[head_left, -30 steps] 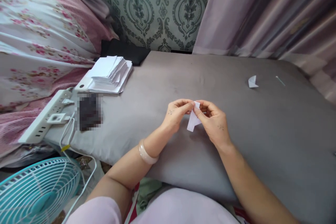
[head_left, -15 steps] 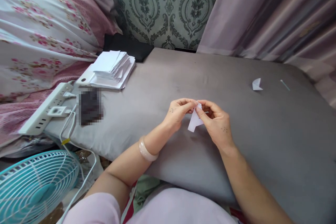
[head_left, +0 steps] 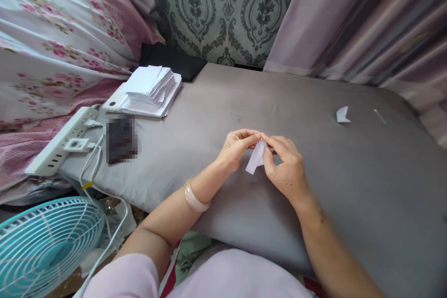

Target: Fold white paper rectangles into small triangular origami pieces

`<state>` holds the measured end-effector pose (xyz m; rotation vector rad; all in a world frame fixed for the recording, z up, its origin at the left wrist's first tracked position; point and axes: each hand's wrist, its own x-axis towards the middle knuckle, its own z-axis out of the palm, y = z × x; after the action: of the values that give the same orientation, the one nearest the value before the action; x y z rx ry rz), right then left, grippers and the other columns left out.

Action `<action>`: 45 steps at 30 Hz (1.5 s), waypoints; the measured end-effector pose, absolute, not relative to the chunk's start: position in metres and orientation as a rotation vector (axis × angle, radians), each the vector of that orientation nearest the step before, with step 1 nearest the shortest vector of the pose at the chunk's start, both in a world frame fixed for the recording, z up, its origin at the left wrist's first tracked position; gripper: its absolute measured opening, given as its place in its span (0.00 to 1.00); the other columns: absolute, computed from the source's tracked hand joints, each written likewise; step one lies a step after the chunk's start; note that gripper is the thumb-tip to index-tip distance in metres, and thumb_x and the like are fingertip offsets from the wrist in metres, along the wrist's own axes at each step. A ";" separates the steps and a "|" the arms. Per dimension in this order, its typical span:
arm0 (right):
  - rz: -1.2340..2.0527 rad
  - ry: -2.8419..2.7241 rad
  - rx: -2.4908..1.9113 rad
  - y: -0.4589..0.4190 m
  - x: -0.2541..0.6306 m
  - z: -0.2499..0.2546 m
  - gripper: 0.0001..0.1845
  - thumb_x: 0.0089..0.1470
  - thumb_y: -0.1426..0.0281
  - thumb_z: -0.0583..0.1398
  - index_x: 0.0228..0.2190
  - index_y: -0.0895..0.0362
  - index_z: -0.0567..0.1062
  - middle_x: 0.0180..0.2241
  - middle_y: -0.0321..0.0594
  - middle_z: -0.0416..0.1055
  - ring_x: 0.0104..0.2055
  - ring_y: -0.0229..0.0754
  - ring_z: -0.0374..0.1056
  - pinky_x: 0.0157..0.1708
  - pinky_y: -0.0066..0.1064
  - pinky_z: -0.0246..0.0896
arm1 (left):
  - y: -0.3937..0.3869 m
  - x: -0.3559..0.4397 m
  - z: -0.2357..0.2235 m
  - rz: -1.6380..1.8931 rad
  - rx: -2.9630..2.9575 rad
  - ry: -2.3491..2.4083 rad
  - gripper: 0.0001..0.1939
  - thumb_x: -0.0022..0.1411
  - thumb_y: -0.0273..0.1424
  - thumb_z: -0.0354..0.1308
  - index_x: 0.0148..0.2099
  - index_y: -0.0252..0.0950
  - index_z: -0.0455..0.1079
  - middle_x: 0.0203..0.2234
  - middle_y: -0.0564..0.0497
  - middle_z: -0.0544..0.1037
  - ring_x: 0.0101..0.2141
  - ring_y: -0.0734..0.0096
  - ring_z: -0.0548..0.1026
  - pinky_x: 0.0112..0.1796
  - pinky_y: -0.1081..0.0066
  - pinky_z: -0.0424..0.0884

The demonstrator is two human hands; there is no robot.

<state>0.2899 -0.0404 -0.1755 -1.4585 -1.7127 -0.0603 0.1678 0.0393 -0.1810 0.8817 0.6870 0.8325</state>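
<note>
A small folded piece of white paper (head_left: pixel 256 156) is held between my two hands above the grey-covered surface. My left hand (head_left: pixel 235 149) pinches its upper end between thumb and fingertips. On the other side, my right hand (head_left: pixel 284 158) grips the paper's right edge, with the thumb low and the index finger up by the left fingertips. One narrow strip of the paper hangs down toward me. Farther right, a folded white paper piece (head_left: pixel 342 115) stands on the surface, apart from both hands.
A stack of white paper (head_left: pixel 150 88) lies at the back left, before a black flat item (head_left: pixel 185 66). Left of me are a power strip (head_left: pixel 64 139) with cables, a pixelated dark object (head_left: pixel 121 139) and a blue fan (head_left: pixel 52 251). A thin stick (head_left: pixel 380 116) lies far right.
My right hand has turned and its thumb has slid lower along the paper. The paper's hanging strip has shifted slightly left. My left hand keeps its pinch.
</note>
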 end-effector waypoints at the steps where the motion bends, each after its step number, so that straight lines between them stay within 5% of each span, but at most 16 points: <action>1: -0.094 -1.733 -1.479 -0.041 0.290 -0.176 0.21 0.55 0.78 0.55 0.49 0.56 0.74 0.41 0.44 0.75 0.42 0.45 0.69 0.44 0.40 0.67 | 0.040 0.167 -0.181 0.828 0.877 0.680 0.06 0.50 0.29 0.65 0.31 0.31 0.76 0.26 0.50 0.76 0.29 0.76 0.71 0.35 0.72 0.65; 10: -0.231 -1.820 -1.748 -0.048 0.287 -0.174 0.25 0.54 0.80 0.51 0.51 0.58 0.74 0.42 0.47 0.73 0.44 0.49 0.67 0.40 0.39 0.67 | 0.042 0.168 -0.177 0.728 0.702 0.607 0.13 0.45 0.29 0.72 0.33 0.30 0.75 0.28 0.50 0.78 0.29 0.73 0.75 0.37 0.68 0.69; 15: 0.199 -1.571 -1.468 -0.046 0.290 -0.169 0.21 0.57 0.77 0.52 0.48 0.54 0.77 0.40 0.44 0.72 0.42 0.43 0.69 0.43 0.37 0.67 | 0.043 0.169 -0.178 0.674 0.661 0.556 0.14 0.44 0.31 0.72 0.32 0.30 0.74 0.25 0.50 0.78 0.27 0.72 0.76 0.33 0.69 0.71; 23: 0.716 -0.848 -1.409 -0.040 0.291 -0.174 0.13 0.51 0.59 0.64 0.34 0.54 0.81 0.30 0.40 0.77 0.34 0.42 0.72 0.31 0.33 0.68 | 0.036 0.171 -0.175 0.786 0.752 0.578 0.11 0.46 0.32 0.71 0.30 0.32 0.74 0.23 0.53 0.76 0.25 0.77 0.73 0.30 0.73 0.68; 29: 0.710 -0.858 -1.450 -0.039 0.285 -0.175 0.12 0.49 0.59 0.65 0.32 0.54 0.81 0.33 0.40 0.79 0.36 0.42 0.73 0.38 0.34 0.66 | 0.033 0.174 -0.181 0.786 0.789 0.612 0.11 0.47 0.33 0.71 0.31 0.33 0.75 0.25 0.52 0.76 0.27 0.76 0.72 0.32 0.73 0.66; 45: 0.916 -0.612 -1.511 -0.025 0.286 -0.186 0.10 0.39 0.63 0.66 0.24 0.57 0.76 0.22 0.35 0.73 0.23 0.35 0.64 0.25 0.29 0.59 | 0.034 0.178 -0.187 0.820 0.982 0.776 0.08 0.48 0.32 0.66 0.29 0.31 0.73 0.22 0.52 0.74 0.25 0.78 0.69 0.32 0.73 0.64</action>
<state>0.2863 -0.0252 -0.1857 -1.5108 -0.6116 0.9159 0.1778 0.0339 -0.1869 0.9824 0.7761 0.8200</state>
